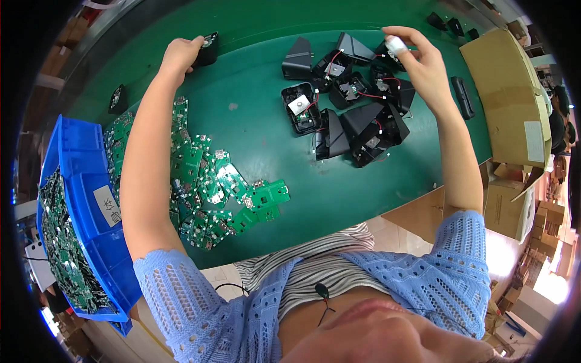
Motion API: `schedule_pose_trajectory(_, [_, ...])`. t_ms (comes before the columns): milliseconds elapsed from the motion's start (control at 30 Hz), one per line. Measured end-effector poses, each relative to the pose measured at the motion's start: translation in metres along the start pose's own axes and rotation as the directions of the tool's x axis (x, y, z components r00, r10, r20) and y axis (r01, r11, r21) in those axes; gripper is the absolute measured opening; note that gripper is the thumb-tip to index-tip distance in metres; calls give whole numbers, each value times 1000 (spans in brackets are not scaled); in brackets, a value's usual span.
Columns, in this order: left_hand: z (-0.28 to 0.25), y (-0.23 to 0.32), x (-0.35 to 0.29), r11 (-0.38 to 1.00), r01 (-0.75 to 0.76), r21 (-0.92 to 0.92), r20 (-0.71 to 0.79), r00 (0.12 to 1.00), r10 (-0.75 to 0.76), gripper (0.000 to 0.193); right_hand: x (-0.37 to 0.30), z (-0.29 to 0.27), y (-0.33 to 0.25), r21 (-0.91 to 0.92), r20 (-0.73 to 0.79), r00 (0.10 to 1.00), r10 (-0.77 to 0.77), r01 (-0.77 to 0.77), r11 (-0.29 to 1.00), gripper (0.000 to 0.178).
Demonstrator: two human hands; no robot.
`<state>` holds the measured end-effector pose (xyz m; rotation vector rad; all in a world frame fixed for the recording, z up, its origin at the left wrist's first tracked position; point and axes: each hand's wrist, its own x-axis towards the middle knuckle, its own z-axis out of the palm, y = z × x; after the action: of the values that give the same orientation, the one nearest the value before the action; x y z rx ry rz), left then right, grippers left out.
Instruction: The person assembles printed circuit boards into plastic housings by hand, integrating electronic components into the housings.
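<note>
At the far left of the table, my left hand (181, 55) closes its fingers on a black plastic housing (209, 54) with parts inside its open top. My right hand (423, 63) curls at the far right, thumb and fingers around another black housing (384, 52) that it partly hides. A small white piece (396, 45) shows at the right thumb tip; whether it is worn or held, I cannot tell. Beside that hand is a cluster of black housings (366, 121), several with thin red wires. One open housing (299, 106) has a silvery block inside.
Green circuit boards (266, 196) lie heaped near my left forearm. A blue bin (91, 181) full of boards stands at the left edge, with a lone black housing (117, 98) behind it. On the right are a long black part (462, 98) and a cardboard box (505, 91).
</note>
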<state>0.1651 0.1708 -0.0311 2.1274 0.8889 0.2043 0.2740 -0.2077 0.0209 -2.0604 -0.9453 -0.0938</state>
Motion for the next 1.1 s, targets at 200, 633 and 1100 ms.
schedule_pose_trajectory(200, [25, 35, -59, 664, -612, 430, -335, 575, 747, 47, 25, 26, 0, -560, 183, 977, -108, 194, 806, 27])
schedule_pose_trajectory(633, [63, 58, -133, 752, -628, 200, -68, 757, 650, 39, 7, 57, -61, -86, 48, 989, -142, 146, 985, 35])
schedule_pose_trajectory(1100, [12, 26, -238, 702, -686, -193, -79, 724, 686, 60, -42, 90, -125, 724, 316, 949, -16, -230, 651, 34])
